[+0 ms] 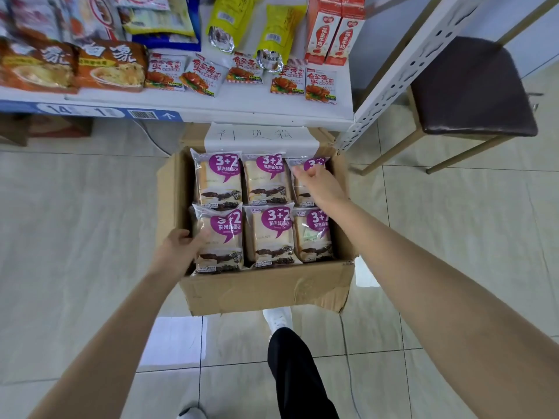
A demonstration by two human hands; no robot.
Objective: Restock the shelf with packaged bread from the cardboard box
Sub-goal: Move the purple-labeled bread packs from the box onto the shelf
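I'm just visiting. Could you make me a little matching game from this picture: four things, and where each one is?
1 left hand
2 right hand
3 cardboard box
4 chair

A right of the shelf
B on the far right bread pack
C on the floor, partly under the shelf
D at the near left bread pack

Pairs: 1-D, 2-B, 3-C, 4-A
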